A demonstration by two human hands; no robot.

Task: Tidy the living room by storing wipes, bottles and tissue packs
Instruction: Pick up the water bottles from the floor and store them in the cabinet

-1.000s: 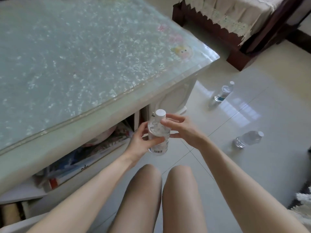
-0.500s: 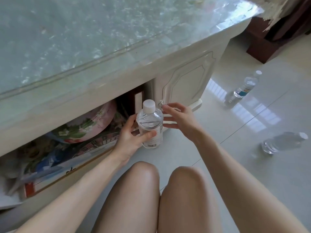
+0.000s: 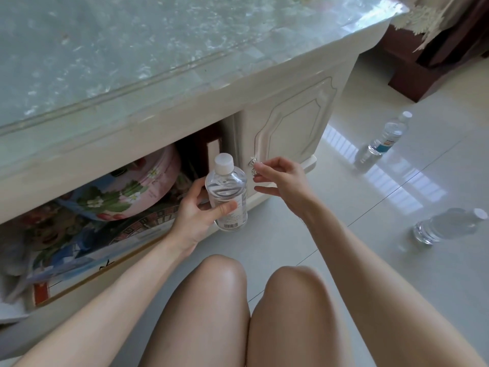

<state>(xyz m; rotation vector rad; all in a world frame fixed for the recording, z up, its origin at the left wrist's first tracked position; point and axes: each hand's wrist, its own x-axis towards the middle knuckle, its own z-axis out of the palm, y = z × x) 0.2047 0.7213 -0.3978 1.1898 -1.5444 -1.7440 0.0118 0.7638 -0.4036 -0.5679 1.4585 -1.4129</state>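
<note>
The white-capped bottle (image 3: 226, 193) is standing upright in the left hand (image 3: 197, 214), whose fingers are curling round it, before the open shelf (image 3: 105, 215). Two more are lying on the floor (image 3: 383, 274): a blue-labelled bottle (image 3: 383, 141) and a plain bottle (image 3: 447, 226). The right hand (image 3: 284, 181) is touching the door knob (image 3: 252, 162); whether it is gripping, I cannot tell.

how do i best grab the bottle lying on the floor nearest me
Grip the lying bottle round the middle of its clear body, coming down from above with fingers across its length. It lies on its side on the floor, cap to the right, so its round flanks are free.
</note>
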